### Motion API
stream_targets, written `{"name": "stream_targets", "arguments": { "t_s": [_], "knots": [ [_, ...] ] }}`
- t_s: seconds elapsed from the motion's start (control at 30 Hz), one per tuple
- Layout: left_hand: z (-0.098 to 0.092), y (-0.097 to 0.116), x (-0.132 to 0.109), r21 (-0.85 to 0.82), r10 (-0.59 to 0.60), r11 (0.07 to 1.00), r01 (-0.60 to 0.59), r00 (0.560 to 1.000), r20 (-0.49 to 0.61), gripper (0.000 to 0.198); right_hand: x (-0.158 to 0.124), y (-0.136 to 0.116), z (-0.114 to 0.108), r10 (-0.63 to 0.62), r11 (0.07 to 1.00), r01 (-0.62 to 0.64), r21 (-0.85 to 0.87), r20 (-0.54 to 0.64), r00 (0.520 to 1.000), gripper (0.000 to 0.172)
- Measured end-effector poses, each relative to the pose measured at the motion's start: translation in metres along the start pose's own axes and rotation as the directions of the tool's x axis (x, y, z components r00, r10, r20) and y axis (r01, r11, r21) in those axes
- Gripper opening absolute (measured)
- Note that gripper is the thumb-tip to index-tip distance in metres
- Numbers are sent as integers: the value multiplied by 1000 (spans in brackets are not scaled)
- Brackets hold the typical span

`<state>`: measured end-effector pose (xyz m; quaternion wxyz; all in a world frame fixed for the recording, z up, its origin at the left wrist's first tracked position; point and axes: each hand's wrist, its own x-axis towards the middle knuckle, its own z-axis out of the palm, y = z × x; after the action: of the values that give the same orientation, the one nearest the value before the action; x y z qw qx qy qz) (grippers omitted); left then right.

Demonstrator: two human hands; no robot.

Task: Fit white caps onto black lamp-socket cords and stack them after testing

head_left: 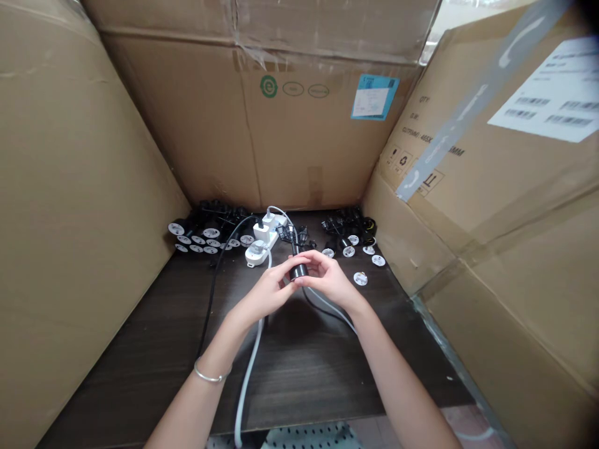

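Both hands meet over the middle of the dark table, fingers wrapped round one black cylindrical lamp part (298, 272). My left hand (274, 288) grips it from the left and my right hand (330, 277) from the right. A thin black stem runs up from the part, away from me. Just beyond my hands lies a white power strip (256, 254) with plugs in it. To the right of my right hand rests a loose white disc (360, 278) with small parts on its face.
Several black cylinders with white discs (210, 234) are piled at the back left, and a similar pile (349, 240) sits at the back right. A white cable (249, 374) and a black cable (213, 299) cross the table (318, 368). Cardboard boxes (299, 143) wall in three sides.
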<state>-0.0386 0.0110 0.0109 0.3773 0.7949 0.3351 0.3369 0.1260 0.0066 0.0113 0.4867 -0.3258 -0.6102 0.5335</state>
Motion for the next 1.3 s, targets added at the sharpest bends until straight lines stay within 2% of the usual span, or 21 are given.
{"name": "stream_targets", "arguments": {
  "t_s": [0.23,0.53,0.63,0.77,0.8,0.87,0.93,1.07,1.2,1.3],
  "knots": [
    [0,-4,-1,70,3,998,0,999,-53,36,0,0,2,-9,997,8,-74,-20,1000,41],
    [-1,-1,-2,30,21,999,-18,996,-88,34,-4,-3,5,-58,979,39,-198,-93,994,45],
    [-1,3,0,-9,30,999,-31,996,-86,32,-3,-3,5,-49,988,39,-147,-66,997,48],
    [2,6,1,-209,67,975,-82,995,-75,26,-1,-3,4,44,994,-42,98,-11,999,72],
    [3,6,1,-252,57,965,-72,996,-66,25,-1,-3,4,71,984,-72,161,11,997,70],
    [5,3,1,-304,21,952,-28,999,-25,24,-1,-4,5,111,964,-114,242,23,994,55],
    [8,-1,0,-316,-9,949,11,1000,10,29,0,-4,6,135,961,-131,244,0,991,43],
    [11,-1,-2,-232,-18,972,26,999,34,34,2,-2,6,127,978,-120,168,-30,991,33],
    [7,8,-2,-108,-4,994,18,992,126,27,3,1,5,124,970,-98,224,-105,987,28],
    [7,8,-1,-63,7,998,0,993,120,21,4,1,6,124,969,-97,229,-104,987,26]
  ]
}}
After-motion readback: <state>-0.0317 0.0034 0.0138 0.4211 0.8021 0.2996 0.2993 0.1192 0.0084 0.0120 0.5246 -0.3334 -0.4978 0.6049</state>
